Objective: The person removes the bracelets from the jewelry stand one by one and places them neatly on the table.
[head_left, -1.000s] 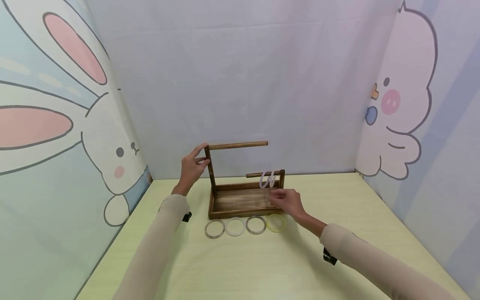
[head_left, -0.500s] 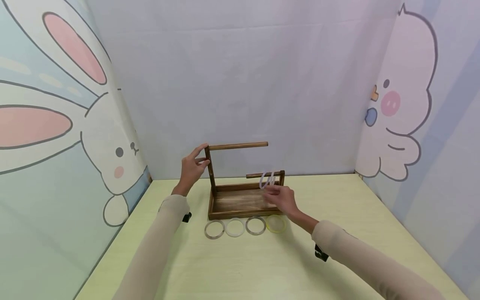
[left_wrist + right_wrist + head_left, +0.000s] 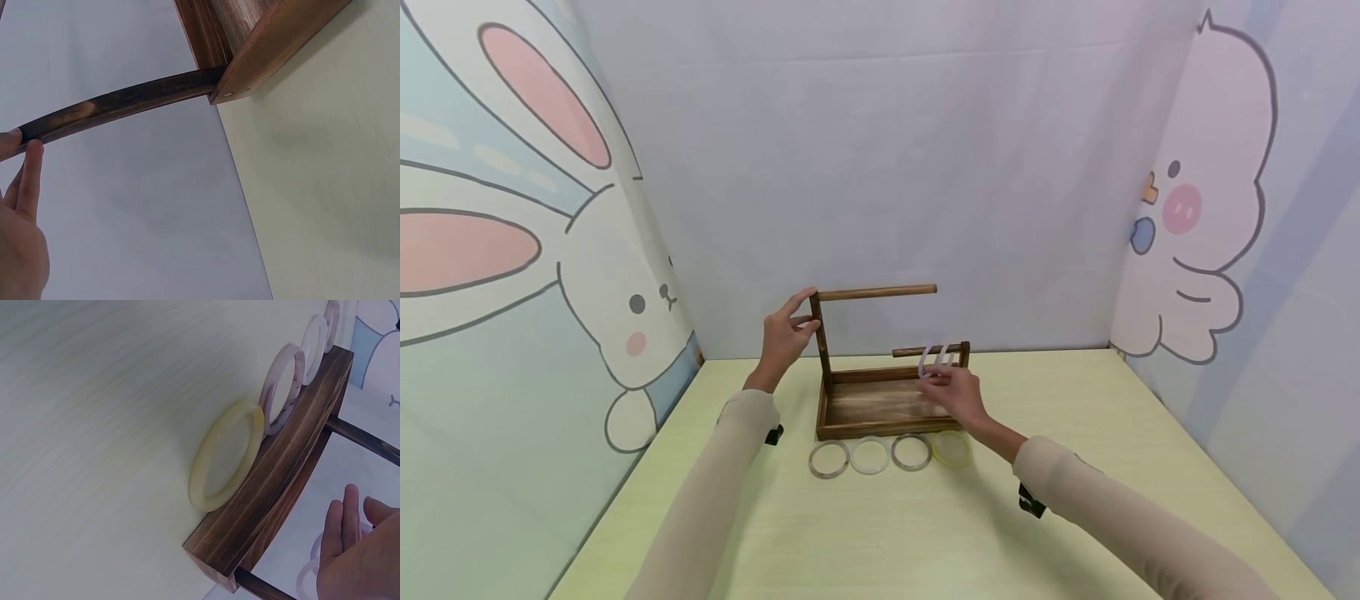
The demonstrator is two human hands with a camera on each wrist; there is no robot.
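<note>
A dark wooden bangle stand [image 3: 880,429] with a tray base and two bars stands at the back of the table. My left hand [image 3: 784,337] grips the top of its tall left post, the thumb on one side and fingers on the other, as the left wrist view confirms. On the short lower bar hang pale bangles [image 3: 921,362], lilac and whitish, partly hidden by my right hand [image 3: 958,396]. In the right wrist view its fingers [image 3: 351,515] are straight, the thumb apart from them, beside the hanging bangles [image 3: 306,581]; contact is unclear.
In front of the stand, a row of bangles lies flat on the table: a greyish one [image 3: 811,460], a white one [image 3: 853,457], a grey-brown one [image 3: 894,454] and a yellow one [image 3: 935,450]. The long upper bar [image 3: 880,292] juts rightward. Cloth walls [image 3: 895,167] surround the table.
My right hand has moved left and slightly up, from the right end of the tray to the hanging bangles. The left hand keeps its hold on the post.
</note>
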